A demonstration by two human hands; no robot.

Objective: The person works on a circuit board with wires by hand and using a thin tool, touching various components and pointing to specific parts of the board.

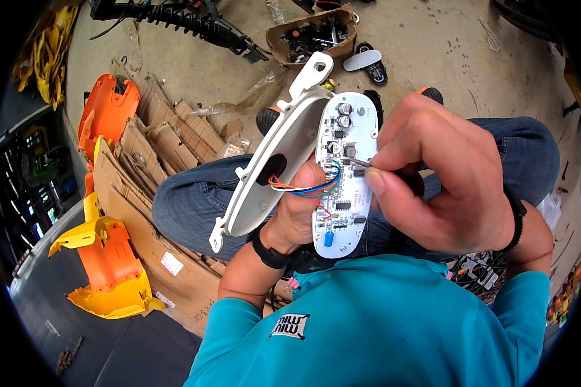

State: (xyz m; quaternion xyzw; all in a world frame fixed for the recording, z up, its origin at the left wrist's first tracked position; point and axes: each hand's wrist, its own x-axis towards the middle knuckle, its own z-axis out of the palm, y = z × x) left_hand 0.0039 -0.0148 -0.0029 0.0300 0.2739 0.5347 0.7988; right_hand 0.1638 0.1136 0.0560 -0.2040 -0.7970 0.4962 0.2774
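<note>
A long oval white circuit board [345,187], set with capacitors and chips, is held up over my lap. My left hand [294,216] grips it from its left side, the thumb at its edge and the other fingers hidden behind. Several coloured wires [303,189] run from the board over that thumb into a black round opening in a white plastic shell [255,203], which stands tilted to the left. My right hand [442,174] is closed in a pinch around a thin metal tool [359,162]. Its tip meets the board beside a capacitor; the rest is hidden by my fingers.
Flattened cardboard [148,222] lies at left, with an orange plastic cover [113,106] and an orange-yellow part [110,258] by it. Farther off are a cardboard box [277,46] of small parts and a black-and-white piece [372,68]. Metal pieces [476,274] lie at lower right.
</note>
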